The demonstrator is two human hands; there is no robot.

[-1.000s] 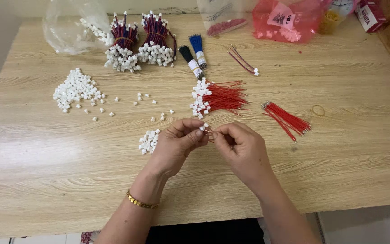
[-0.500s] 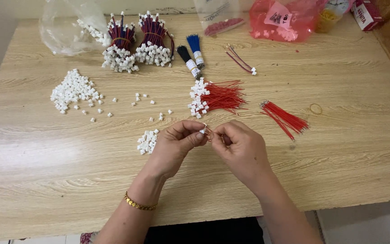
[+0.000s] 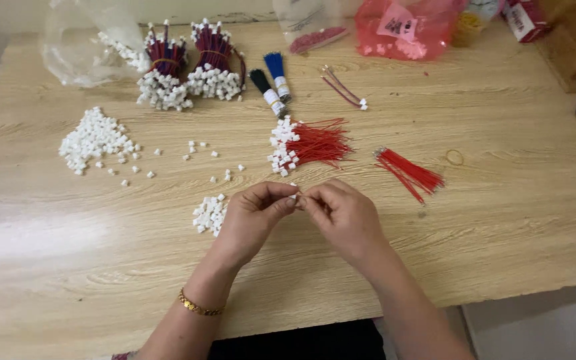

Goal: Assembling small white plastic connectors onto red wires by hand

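Over the wooden table (image 3: 515,220) both hands meet: the left hand (image 3: 253,217) and right hand (image 3: 343,217) pinch a small white plug (image 3: 294,197) between their fingertips, closed tight on it. Just left of them lies a small pile of plugs (image 3: 209,215). Beyond sit red wires with plugs (image 3: 308,143) and loose red wires (image 3: 409,173).

Matt wood-grain table (image 3: 501,220), white plastic connectors (image 3: 95,137), glossy plastic bag (image 3: 408,27)
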